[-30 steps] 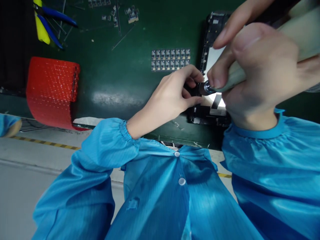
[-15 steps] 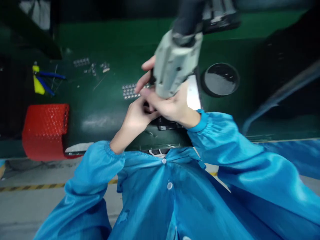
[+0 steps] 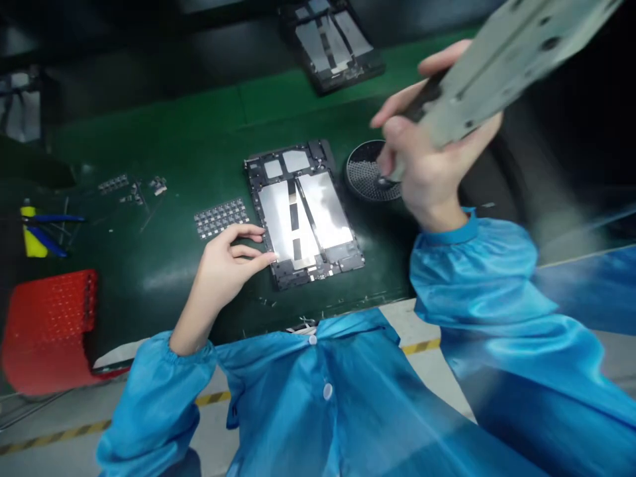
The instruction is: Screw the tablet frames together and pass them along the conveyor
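An opened tablet (image 3: 311, 218) with silver battery packs and dark ribbon cables lies on the green bench in front of me. At its left edge is my left hand (image 3: 236, 255), curled, with thumb and fingertips holding the rim. My right hand (image 3: 427, 146) is wrapped round a pale grey electric screwdriver (image 3: 511, 66), up and to the right of the tablet. Beneath its fingers sits a round dish (image 3: 365, 172) with a perforated inner plate, partly covered by the hand. The screwdriver's tip is hard to make out against the dish.
Left of the tablet lies a grid of small metal parts (image 3: 221, 217); more loose parts (image 3: 132, 189) are farther left. Yellow-and-blue pliers (image 3: 44, 232) and a red bin (image 3: 50, 324) are at the far left. Another opened tablet (image 3: 332, 43) rests on the back ledge.
My right hand has carried the screwdriver right, from above the tablet to the dish. My left hand has separated from it and is now at the tablet's left edge. The view has shifted.
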Demonstrator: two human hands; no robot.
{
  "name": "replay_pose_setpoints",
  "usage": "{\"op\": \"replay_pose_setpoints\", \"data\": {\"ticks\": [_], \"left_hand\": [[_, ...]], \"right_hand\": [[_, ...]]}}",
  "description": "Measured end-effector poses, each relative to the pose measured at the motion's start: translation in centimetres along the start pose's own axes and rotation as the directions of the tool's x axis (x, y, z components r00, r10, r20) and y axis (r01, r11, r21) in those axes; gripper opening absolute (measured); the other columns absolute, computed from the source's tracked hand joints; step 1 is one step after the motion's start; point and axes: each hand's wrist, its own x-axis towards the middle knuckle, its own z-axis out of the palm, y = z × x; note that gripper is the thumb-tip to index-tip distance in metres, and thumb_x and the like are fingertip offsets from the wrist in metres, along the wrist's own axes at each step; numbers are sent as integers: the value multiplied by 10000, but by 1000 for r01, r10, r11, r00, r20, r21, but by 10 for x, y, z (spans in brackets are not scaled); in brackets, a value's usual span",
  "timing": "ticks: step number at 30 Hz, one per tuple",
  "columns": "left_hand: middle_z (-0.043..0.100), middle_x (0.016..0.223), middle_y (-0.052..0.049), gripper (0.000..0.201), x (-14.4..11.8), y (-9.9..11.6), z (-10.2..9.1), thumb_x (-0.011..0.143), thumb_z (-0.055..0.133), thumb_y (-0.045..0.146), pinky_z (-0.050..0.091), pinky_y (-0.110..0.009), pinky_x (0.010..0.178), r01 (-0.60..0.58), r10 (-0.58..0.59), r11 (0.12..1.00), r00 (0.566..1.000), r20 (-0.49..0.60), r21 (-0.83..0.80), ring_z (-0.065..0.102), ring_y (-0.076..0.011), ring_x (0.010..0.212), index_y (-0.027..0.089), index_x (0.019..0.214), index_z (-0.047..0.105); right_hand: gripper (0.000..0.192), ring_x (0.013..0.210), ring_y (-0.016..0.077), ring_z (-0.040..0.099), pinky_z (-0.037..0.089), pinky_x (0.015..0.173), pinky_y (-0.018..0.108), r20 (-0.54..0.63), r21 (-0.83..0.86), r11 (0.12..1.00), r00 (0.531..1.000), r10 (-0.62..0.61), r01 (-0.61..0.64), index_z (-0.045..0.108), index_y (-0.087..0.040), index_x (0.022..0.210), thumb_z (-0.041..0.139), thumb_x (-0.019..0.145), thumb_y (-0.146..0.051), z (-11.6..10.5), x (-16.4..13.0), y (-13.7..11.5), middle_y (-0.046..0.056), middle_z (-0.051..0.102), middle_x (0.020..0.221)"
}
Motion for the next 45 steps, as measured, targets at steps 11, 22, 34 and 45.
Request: {"op": "replay_pose_setpoints", "data": {"ticks": [11, 22, 34, 45], "left_hand": [[795, 1267, -87, 507, -6, 15, -3, 740, 1053, 434, 701, -224, 672, 69, -69, 995, 998, -8, 74, 828, -208, 902, 218, 1123, 800], [796, 1215, -68, 478, -7, 13, -2, 735, 1060, 412, 674, -194, 645, 69, -69, 997, 998, -15, 40, 820, -185, 877, 231, 1098, 807], [791, 1227, -71, 496, -3, 3, 0, 738, 1060, 366, 687, -191, 698, 19, -19, 1000, 1000, 9, -2, 807, -157, 861, 202, 1135, 812], [794, 1260, -61, 468, -1, -1, 0, 748, 1050, 355, 671, -200, 756, -30, 30, 999, 999, 23, 22, 813, -153, 876, 220, 1133, 820]], "right_hand": [[400, 520, 26, 392, 318, 426, 269, -106, 127, 988, 992, -73, 87, 528, -295, 1232, 748, 915, -400, -16, 11, 25, -39, 484, 749], [386, 547, 56, 444, 305, 429, 298, -68, 117, 991, 996, -53, 61, 537, -280, 1193, 778, 905, -372, -17, 7, 19, -22, 456, 730], [631, 438, 16, 336, 193, 371, 237, -100, 83, 993, 992, -74, 83, 502, -268, 1200, 845, 842, -659, -18, 7, 35, -46, 538, 743], [842, 385, 45, 314, 178, 340, 236, -113, 136, 989, 993, -43, 58, 386, -217, 1235, 922, 759, -658, -22, 8, 41, -102, 506, 721]]}}
